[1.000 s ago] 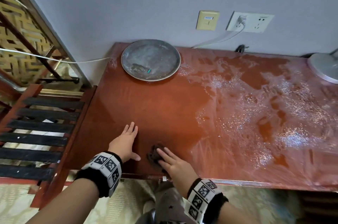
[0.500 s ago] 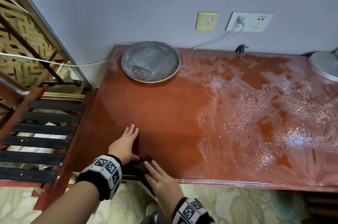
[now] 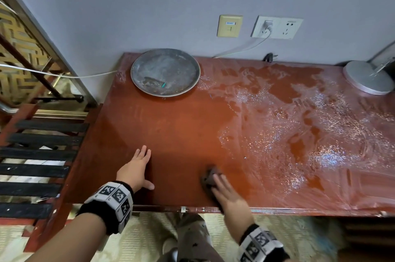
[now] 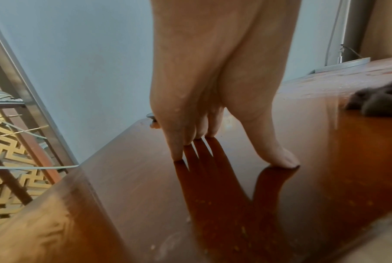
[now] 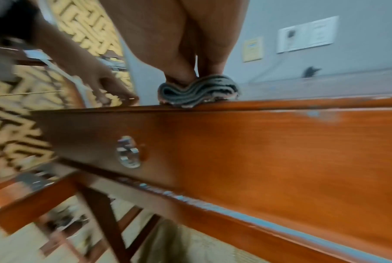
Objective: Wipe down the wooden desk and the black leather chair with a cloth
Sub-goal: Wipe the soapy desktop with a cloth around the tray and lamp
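Observation:
The red-brown wooden desk [image 3: 181, 125] fills the head view. My left hand [image 3: 136, 165] lies flat on its near left part, fingers straight, holding nothing; the left wrist view shows its fingertips [image 4: 179, 151] touching the glossy top. My right hand [image 3: 226, 193] presses a small folded dark cloth [image 3: 210, 176] onto the desk close to the front edge, fingers straight on top of it. In the right wrist view the cloth [image 5: 199, 90] is bunched under those fingers at the desk's edge. No black leather chair is in view.
A round metal tray [image 3: 165, 72] sits at the back left and a lamp base [image 3: 367, 77] at the back right. Soapy wet film [image 3: 299, 133] covers the right half. A black-slatted rack [image 3: 38, 154] stands left of the desk. A drawer knob [image 5: 128, 152] is below the edge.
My right hand has slid the cloth to the right along the front edge, away from the left hand. The left hand has stayed flat in place.

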A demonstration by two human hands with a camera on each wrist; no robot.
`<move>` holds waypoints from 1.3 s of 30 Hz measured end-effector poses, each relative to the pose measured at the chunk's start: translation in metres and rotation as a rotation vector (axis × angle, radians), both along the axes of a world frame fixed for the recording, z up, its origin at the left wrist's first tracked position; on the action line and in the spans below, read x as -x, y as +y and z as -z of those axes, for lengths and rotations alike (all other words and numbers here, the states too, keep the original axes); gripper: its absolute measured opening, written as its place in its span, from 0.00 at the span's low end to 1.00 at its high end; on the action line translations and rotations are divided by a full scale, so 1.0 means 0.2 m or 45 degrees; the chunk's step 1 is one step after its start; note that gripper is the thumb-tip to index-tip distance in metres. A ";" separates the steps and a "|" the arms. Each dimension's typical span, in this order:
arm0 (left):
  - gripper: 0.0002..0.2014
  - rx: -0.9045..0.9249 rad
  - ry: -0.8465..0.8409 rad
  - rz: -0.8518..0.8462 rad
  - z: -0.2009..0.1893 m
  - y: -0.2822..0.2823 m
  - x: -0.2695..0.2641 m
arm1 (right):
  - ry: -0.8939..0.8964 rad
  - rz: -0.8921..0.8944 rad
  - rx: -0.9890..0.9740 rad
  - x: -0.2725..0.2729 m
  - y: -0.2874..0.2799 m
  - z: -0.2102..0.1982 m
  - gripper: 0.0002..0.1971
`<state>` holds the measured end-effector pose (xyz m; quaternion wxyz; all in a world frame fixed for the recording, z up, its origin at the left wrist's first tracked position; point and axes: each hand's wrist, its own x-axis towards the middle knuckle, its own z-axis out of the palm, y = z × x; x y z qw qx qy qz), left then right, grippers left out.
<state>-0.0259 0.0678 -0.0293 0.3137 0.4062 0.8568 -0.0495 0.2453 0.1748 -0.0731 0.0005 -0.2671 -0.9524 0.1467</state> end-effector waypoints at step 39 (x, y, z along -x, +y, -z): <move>0.45 -0.310 -0.137 0.121 0.02 0.50 0.18 | -0.325 -0.073 -0.160 0.33 0.85 -0.11 0.33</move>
